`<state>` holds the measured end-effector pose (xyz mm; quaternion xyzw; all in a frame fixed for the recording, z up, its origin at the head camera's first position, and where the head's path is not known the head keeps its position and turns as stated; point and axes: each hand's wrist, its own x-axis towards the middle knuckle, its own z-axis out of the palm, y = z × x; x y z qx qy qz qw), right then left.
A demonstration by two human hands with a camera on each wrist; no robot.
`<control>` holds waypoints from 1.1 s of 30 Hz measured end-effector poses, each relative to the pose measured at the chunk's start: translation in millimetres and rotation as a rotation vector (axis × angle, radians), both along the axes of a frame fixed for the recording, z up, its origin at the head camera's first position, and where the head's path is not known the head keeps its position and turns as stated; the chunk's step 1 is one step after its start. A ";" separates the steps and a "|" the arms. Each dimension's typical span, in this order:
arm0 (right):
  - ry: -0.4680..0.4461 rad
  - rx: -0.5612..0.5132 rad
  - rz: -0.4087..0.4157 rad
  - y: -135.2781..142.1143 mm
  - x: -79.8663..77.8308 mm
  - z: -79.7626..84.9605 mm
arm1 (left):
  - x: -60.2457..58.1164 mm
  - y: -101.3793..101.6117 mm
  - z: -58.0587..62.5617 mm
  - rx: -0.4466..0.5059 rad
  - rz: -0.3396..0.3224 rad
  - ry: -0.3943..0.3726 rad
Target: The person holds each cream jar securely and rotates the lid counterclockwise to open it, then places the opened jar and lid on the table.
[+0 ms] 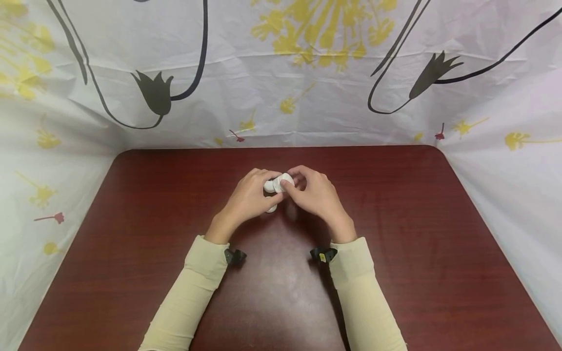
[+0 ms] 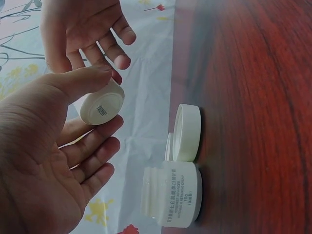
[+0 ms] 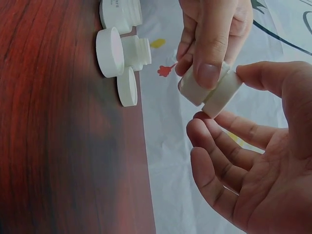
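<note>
My left hand (image 1: 251,196) grips a small white cream jar (image 3: 192,87), its thumb along the side and fingers beneath. The printed base of that jar shows in the left wrist view. At the jar's mouth is a white lid (image 3: 223,95), pinched at its rim between thumb and finger of my right hand (image 1: 317,193). Whether its thread is engaged I cannot tell. Below the hands stand two uncapped white jars, a nearer printed one (image 2: 178,195) and another (image 3: 135,51). Beside them lie two loose white lids, one large lid (image 3: 110,52) and one more lid (image 3: 127,87).
The dark red wooden table (image 1: 272,302) spreads around both forearms. A white patterned cloth (image 1: 281,117) hangs along its back edge and both sides. A black wrist camera (image 1: 235,257) sits at the left cuff, another black camera (image 1: 323,255) at the right.
</note>
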<state>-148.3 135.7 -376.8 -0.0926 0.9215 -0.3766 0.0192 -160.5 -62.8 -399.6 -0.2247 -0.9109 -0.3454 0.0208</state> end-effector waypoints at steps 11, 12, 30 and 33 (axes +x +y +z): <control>-0.018 -0.013 0.048 2.2 0.1 1.5 | 0.5 0.4 -1.7 0.003 0.009 -0.014; -0.019 -0.016 0.052 2.7 0.2 1.6 | 0.5 0.6 -1.6 0.003 0.009 -0.017; -0.007 0.029 -0.001 1.5 0.8 1.5 | 2.4 0.5 1.9 0.011 -0.001 -0.008; -0.001 0.018 0.008 1.1 0.3 1.2 | 1.3 0.5 1.2 0.008 -0.003 0.001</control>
